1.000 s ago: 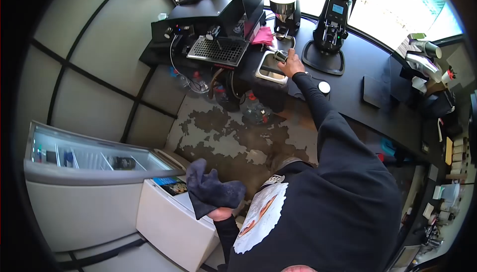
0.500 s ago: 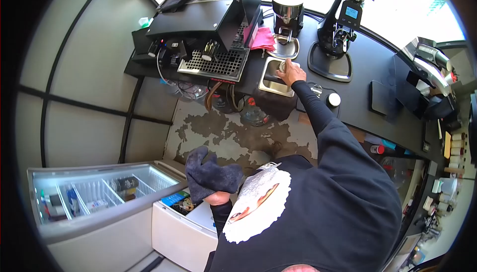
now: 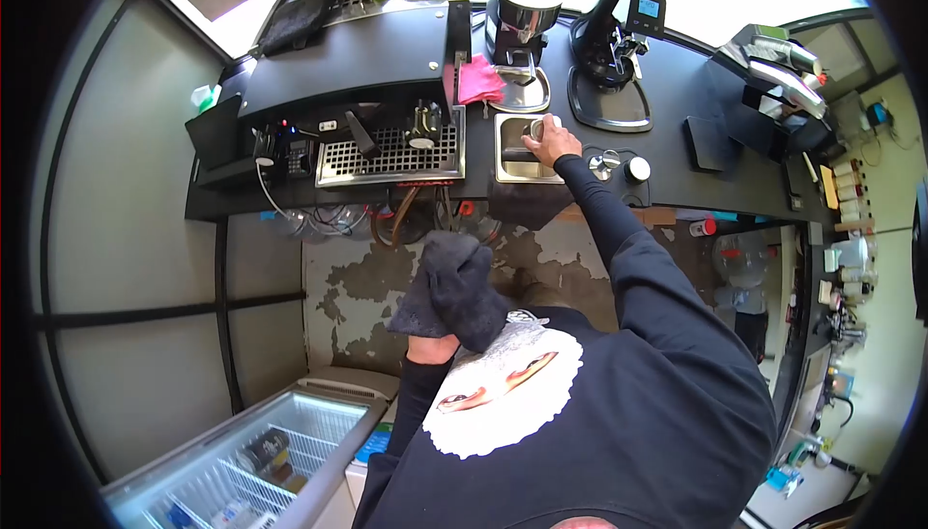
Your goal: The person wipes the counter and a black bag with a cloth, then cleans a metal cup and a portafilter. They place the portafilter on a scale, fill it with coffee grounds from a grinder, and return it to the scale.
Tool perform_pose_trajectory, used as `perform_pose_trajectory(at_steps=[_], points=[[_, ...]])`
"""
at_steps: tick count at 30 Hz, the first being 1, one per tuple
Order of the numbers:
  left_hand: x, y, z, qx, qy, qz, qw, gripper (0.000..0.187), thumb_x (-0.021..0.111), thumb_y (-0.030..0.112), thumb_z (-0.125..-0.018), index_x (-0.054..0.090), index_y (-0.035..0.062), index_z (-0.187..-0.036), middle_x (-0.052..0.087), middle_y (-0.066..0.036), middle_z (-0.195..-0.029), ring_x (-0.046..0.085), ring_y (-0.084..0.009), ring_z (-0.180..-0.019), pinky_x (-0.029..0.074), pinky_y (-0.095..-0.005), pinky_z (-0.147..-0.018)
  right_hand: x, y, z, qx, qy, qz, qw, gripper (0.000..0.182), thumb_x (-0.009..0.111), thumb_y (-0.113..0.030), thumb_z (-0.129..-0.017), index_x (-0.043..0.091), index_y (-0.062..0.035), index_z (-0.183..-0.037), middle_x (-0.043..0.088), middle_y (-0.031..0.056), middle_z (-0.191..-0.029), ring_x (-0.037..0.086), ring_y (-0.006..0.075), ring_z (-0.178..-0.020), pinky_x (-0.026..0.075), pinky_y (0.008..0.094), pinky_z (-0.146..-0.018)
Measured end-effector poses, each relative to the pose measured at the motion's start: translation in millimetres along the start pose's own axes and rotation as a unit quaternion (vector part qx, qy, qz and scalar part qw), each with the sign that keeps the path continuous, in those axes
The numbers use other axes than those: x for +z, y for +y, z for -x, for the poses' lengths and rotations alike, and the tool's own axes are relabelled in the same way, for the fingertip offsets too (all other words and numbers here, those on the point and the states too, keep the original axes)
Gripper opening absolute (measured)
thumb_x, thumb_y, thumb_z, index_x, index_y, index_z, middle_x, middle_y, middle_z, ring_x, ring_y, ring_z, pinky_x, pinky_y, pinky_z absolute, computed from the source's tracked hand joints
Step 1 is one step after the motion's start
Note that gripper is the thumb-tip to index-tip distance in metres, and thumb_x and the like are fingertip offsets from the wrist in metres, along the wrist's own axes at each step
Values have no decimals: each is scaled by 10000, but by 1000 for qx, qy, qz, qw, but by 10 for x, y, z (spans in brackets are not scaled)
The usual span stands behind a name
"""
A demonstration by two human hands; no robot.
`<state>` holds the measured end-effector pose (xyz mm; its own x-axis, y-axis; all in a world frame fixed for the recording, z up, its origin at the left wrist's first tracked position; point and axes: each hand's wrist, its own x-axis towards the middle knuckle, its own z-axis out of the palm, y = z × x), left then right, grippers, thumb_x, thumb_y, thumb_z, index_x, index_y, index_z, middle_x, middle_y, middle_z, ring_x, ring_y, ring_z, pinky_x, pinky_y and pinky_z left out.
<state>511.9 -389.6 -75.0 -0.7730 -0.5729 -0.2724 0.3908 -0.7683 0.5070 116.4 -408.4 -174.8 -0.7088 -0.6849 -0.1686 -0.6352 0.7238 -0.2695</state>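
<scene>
My right hand reaches over a steel bin set in the counter's front edge. Its fingers are closed round a small, pale, cup-like vessel, partly hidden by the hand. My left hand is held in front of my body, with a dark grey cloth bunched in it. The cloth covers the fingers. Just right of the bin lie a shiny metal piece and a small round white-topped item.
Left of the bin stands an espresso machine with a drip grate. Behind are a pink cloth and two coffee grinders, one silver-topped, one with a screen. A glass-topped freezer sits at lower left.
My view has turned, shifting the counter leftward and upward. My left hand with the grey cloth has risen and moved rightward. The right hand stays over the steel bin.
</scene>
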Motion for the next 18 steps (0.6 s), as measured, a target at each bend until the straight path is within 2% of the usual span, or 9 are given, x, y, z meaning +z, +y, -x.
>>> perform_pose_trajectory(at_steps=[1,6,8,9,10,12,14,16,18], points=[[40,151,-17,-50,-15,79,996,477,440,382,-1030,467,44,-1366,542,-142,-1352,536,-253,-1223,444,-378,-1044,30,-69,33,13,-3,6,1000,647,638,-552,-834,463,-70,-1228,679,244,-1083,662,405,-1027,519,483,-890],[-49,602,-91,-122,-29,36,991,416,480,358,-1004,511,78,-1309,573,-126,-1305,556,-248,-1145,443,-383,-1008,-156,-252,-18,105,-19,-58,993,681,678,-545,-802,450,-84,-1248,642,238,-1192,614,393,-1139,502,465,-926],[-135,720,-89,-122,-39,3,992,388,508,343,-984,529,92,-1280,588,-118,-1274,565,-245,-1097,445,-383,-983,54,-69,-28,98,98,-266,954,688,743,-454,-773,420,-63,-1237,667,201,-1068,663,336,-1029,518,429,-890],[-170,757,-104,-123,-47,-17,991,375,521,335,-975,538,99,-1265,596,-114,-1258,569,-244,-1073,445,-382,-970,-37,-82,117,124,57,-485,864,719,802,-347,-740,384,-51,-1245,623,138,-1028,646,238,-924,527,368,-840],[-194,790,-129,-126,-57,-38,990,362,535,328,-965,548,106,-1250,603,-110,-1242,573,-243,-1050,446,-382,-958,-156,-136,379,102,80,-577,806,727,817,-286,-727,370,-62,-1255,558,95,-1082,592,153,-867,519,303,-817],[-168,818,-233,-133,-91,-99,982,336,563,312,-945,566,120,-1221,619,-101,-1211,582,-240,-1002,447,-381,-933,-241,-26,754,-16,157,-513,844,746,815,-210,-758,352,-62,-1324,515,108,-1241,585,147,-1018,496,285,-906],[12,828,-414,-131,-159,-207,956,312,591,297,-926,584,134,-1191,634,-93,-1179,591,-237,-955,449,-381,-908,-734,-296,1304,-118,170,-636,743,767,780,-64,-801,321,-73,-1416,511,41,-1276,542,115,-1134,463,250,-930],[274,785,-610,-159,-231,-247,928,289,619,282,-906,602,148,-1161,649,-85,-1147,599,-235,-907,450,-380,-884,-1124,-358,1778,-111,122,-706,689,742,705,81,-809,349,-112,-1431,440,53,-1399,472,138,-1268,437,289,-1006],[649,754,-789,-314,-248,55,915,313,616,263,-903,585,151,-1193,646,-74,-1120,595,-236,-853,465,-387,-841,-1372,-355,2124,-180,198,-668,695,752,686,125,-786,376,-160,-1409,395,67,-1450,467,153,-1292,456,315,-999]])
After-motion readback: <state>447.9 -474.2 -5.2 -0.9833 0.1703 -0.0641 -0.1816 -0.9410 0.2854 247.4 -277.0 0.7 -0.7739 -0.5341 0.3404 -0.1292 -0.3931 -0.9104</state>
